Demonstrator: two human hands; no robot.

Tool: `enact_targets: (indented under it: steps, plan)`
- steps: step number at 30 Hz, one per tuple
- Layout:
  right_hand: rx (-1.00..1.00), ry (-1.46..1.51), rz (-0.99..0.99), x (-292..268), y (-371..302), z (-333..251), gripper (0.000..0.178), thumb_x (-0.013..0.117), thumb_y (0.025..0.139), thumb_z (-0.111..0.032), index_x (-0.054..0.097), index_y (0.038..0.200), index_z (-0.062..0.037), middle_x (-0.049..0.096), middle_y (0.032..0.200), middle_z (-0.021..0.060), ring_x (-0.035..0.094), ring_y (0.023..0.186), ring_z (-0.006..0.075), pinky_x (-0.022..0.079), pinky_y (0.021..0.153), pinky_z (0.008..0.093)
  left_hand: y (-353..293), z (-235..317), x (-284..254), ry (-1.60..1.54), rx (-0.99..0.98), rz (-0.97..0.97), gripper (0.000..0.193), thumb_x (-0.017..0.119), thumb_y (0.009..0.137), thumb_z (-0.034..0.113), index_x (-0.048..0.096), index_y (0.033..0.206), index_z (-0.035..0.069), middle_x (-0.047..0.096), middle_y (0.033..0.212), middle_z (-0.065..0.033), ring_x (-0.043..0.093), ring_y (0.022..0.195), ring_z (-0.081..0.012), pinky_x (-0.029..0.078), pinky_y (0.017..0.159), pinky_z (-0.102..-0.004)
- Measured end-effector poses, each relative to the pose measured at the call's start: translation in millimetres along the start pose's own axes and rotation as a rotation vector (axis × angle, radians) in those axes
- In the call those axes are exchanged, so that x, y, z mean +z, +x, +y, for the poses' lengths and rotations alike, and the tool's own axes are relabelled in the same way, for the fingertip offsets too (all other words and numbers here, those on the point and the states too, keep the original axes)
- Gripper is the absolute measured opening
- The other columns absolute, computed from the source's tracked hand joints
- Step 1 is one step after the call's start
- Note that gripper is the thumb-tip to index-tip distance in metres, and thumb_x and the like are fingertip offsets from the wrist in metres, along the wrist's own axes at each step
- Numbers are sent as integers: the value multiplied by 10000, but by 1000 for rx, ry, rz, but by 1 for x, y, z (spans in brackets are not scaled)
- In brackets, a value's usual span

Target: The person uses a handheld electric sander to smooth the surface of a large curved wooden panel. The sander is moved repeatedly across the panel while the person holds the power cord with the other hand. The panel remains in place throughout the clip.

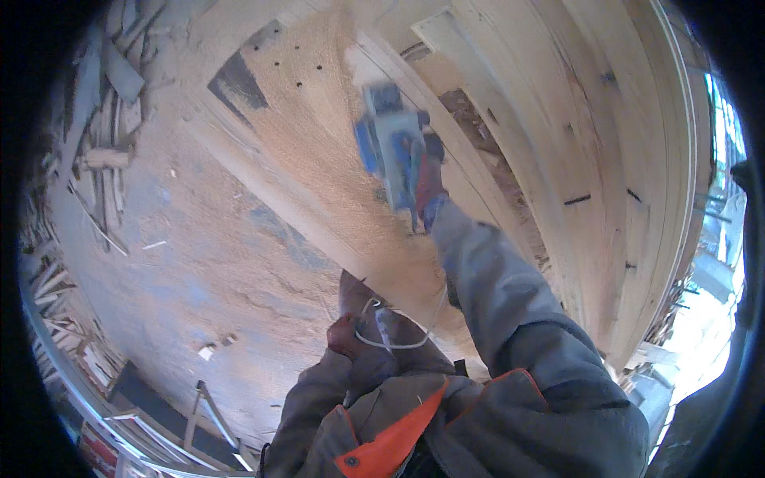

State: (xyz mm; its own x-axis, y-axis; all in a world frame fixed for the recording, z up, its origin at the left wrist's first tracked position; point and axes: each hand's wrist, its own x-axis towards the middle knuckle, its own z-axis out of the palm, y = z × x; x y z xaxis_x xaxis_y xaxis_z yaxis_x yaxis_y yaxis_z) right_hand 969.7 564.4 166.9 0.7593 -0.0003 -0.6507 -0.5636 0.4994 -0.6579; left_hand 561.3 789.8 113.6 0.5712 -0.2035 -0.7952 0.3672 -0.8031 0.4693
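Observation:
A blue-and-grey power tool (390, 135), apparently an electric planer, sits on a long pale wooden board (311, 111) coated in sawdust; it is smeared by motion. My right hand (430, 182) is wrapped round its handle, with that arm stretched forward. Near my legs, my left hand (344, 334) is closed at a light-coloured power cord (398, 346), which loops from it toward the board. The fingers of that hand are small and partly hidden, but the cord appears to run into them. The tool's underside is out of sight against the wood.
Several long planks (590, 151) lie along the right, with a gap of wood debris (474, 119) beside them. Offcuts (107, 159) are heaped at the far left. Small wood scraps (209, 350) lie on the dusty floor (215, 263). A metal frame (103, 418) stands at the lower left.

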Motion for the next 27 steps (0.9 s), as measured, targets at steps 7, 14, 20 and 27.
enact_targets:
  steps: [7,14,20,27]
  plan:
    - [-217,-370,189,-80,-107,115,444,577,1031,-332,581,1343,-16,672,1247,115,658,1088,248,554,900,391,-39,-7,-92,130,181,416,534,676,795,329,650,1266,80,657,1219,-218,678,1061,-369,560,874,-484]
    - [-175,-256,334,3,-34,65,393,532,1056,-276,556,1328,7,653,1257,144,629,1124,237,518,956,363,25,-39,-119,92,81,149,373,631,870,317,707,1194,148,702,1116,-170,695,948,-390,552,842,-493]
    - [-217,-226,274,70,66,-4,397,552,1038,-343,601,1284,-35,672,1164,86,648,1027,204,546,853,353,72,-49,-199,106,232,180,334,648,885,358,702,1190,235,721,1046,-140,704,921,-366,555,831,-476]
    - [-384,-1070,325,145,204,-97,446,533,1009,-173,471,1433,-52,707,1071,124,684,961,285,543,811,401,96,-86,-263,269,202,-164,323,641,890,384,687,1173,237,713,991,-118,716,857,-347,572,760,-440]
